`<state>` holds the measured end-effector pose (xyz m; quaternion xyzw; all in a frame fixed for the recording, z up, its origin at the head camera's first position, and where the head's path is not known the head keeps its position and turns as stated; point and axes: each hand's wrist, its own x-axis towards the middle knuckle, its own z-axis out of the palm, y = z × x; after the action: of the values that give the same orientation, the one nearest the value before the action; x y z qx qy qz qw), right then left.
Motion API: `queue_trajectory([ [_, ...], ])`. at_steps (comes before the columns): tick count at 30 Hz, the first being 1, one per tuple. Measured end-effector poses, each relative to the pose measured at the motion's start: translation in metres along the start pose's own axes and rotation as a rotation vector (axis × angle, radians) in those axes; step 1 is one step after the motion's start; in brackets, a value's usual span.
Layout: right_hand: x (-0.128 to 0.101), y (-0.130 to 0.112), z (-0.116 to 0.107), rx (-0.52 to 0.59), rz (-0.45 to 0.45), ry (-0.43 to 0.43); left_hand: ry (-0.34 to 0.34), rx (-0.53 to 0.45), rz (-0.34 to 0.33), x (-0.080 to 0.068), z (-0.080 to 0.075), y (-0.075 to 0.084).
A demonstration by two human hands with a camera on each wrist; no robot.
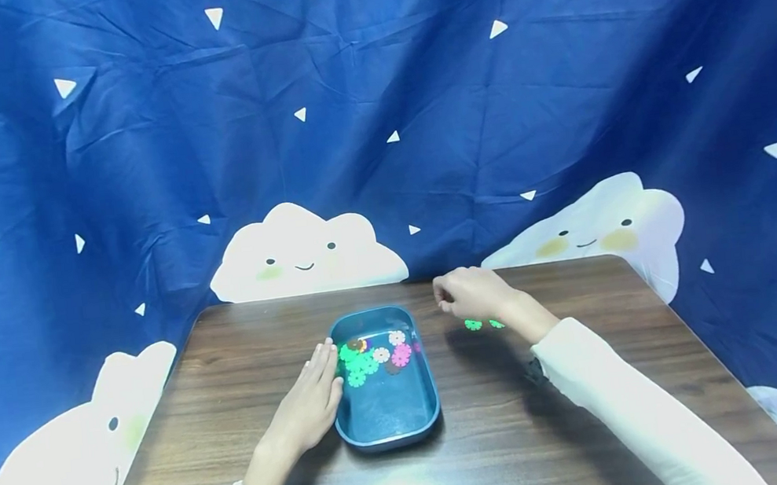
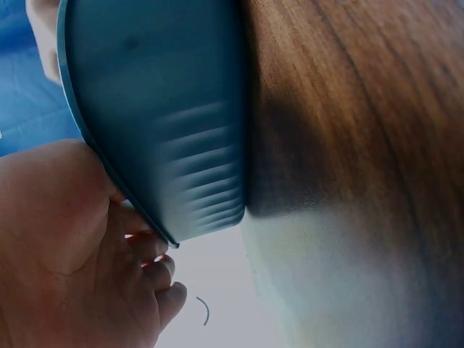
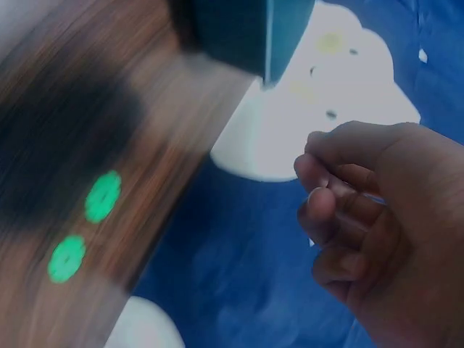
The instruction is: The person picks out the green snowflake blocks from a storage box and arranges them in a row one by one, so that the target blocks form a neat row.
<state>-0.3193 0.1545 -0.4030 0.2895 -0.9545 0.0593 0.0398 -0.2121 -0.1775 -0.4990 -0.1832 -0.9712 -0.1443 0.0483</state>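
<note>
A dark teal tray (image 1: 389, 416) stands on the table, with green snowflake discs (image 1: 357, 364), white discs (image 1: 396, 338) and pink discs (image 1: 401, 355) lying in its far half. My left hand (image 1: 308, 397) rests along the tray's left side, fingers straight. In the left wrist view, that hand (image 2: 65, 246) touches the tray's rim (image 2: 109, 174). To the right of the tray, my right hand (image 1: 475, 295) hovers above the table with curled fingers. From its wrist camera, the right hand (image 3: 377, 210) shows no disc between its fingers. Two green discs (image 3: 103, 196) lie on the table near it.
The brown wooden table (image 1: 246, 376) extends on both sides of the tray. A blue curtain (image 1: 375, 117) with white clouds and triangles hangs behind its far edge. Dark bands show beneath both white sleeves (image 1: 632, 398).
</note>
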Motion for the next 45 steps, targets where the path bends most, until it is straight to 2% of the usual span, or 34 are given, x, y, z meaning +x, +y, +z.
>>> queue_trajectory([
  [11, 0.04, -0.07, 0.004, -0.046, -0.204, -0.005, 0.007, -0.001, 0.008, 0.001, -0.001, -0.003],
  [20, 0.069, -0.108, 0.025, -0.038, -0.26, -0.03, 0.049, -0.004, 0.037, 0.001, 0.004, -0.003],
  [25, 0.08, -0.122, 0.035, 0.004, -0.257, -0.101, 0.063, 0.006, 0.05, -0.001, 0.003, -0.002],
  [30, 0.089, -0.129, 0.045, 0.033, -0.22, -0.134, 0.064, 0.011, 0.061, 0.0, 0.002, -0.003],
  [36, 0.095, -0.132, 0.061, 0.052, -0.173, -0.22, 0.032, 0.024, 0.041, 0.0, -0.001, -0.002],
  [45, 0.099, -0.133, 0.08, 0.07, -0.118, -0.325, 0.038, 0.015, 0.042, 0.0, 0.0, -0.003],
])
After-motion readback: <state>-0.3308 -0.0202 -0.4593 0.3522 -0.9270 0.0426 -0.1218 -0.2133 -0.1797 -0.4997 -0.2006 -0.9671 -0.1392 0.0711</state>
